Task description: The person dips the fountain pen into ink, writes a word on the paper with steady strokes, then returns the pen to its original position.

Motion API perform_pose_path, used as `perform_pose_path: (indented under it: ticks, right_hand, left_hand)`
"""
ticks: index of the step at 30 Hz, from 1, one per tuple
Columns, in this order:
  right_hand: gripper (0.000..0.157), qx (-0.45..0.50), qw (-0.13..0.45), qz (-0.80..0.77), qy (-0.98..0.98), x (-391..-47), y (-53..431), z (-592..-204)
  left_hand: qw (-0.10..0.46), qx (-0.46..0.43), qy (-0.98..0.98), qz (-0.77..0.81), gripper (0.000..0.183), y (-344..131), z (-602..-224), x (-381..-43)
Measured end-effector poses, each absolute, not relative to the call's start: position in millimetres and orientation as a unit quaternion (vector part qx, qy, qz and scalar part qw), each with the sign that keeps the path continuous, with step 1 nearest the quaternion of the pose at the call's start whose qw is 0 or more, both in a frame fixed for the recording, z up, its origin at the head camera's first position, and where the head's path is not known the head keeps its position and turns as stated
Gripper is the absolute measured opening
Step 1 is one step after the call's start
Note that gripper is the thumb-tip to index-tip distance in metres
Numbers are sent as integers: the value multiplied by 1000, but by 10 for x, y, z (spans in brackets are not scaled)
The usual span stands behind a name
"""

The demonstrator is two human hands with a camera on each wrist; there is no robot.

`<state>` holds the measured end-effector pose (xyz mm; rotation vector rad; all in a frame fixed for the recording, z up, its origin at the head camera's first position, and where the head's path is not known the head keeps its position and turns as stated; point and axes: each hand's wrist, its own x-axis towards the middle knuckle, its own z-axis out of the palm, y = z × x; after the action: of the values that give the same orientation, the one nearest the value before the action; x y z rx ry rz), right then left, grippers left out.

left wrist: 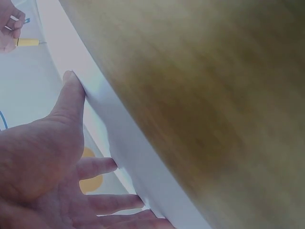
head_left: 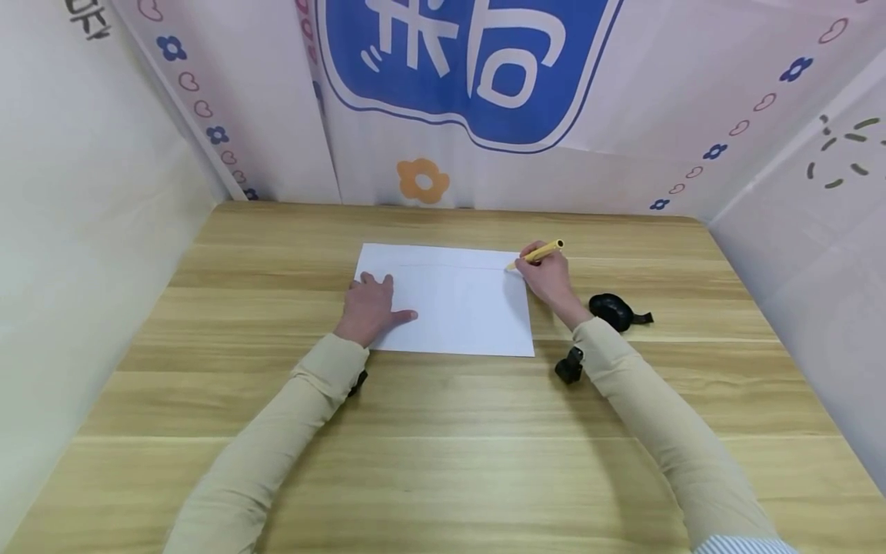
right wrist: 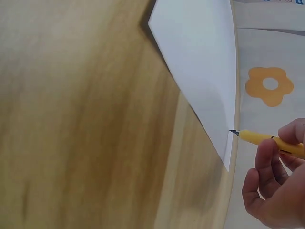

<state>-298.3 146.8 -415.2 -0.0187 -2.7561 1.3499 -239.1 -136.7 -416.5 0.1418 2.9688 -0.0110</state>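
A white sheet of paper [head_left: 457, 308] lies on the wooden table, with a thin line running across its upper part. My left hand [head_left: 370, 308] rests spread on the sheet's left side; in the left wrist view its thumb and fingertips touch the paper [left wrist: 138, 148]. Between thumb and fingers, my right hand [head_left: 549, 275] pinches a yellow fountain pen [head_left: 543, 252] near the sheet's upper right corner. The right wrist view shows the pen's dark metal nib [right wrist: 234, 131] at the paper, close to the right end of the line.
A black rounded object with a short strap [head_left: 612, 312] lies on the table [head_left: 443, 454] right of the right wrist. Small black devices [head_left: 570, 366] sit under both forearms. A printed white backdrop [head_left: 609, 169] stands behind the table, with pale side walls left and right.
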Motion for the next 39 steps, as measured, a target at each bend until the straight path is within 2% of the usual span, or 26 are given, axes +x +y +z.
perform_pose_path:
  ticks: [5,11,19,39]
  right_hand:
    - [17,-1,34,448,-893,-3015,1379,-4137]
    - [16,16,36,482,-875,-3092,1076,-4094]
    - [16,40,33,452,-890,-3223,765,-4140]
    - [16,60,12,441,-895,-3305,562,-4180]
  left_hand:
    - [86,43,995,-1,89,-1393,-4163,-2379]
    - [63,55,997,-2,86,-1359,-4195,-2351]
    - [47,62,997,-19,82,-1256,-4226,-2325]
    - [40,45,997,-40,84,-1387,-4173,-2314]
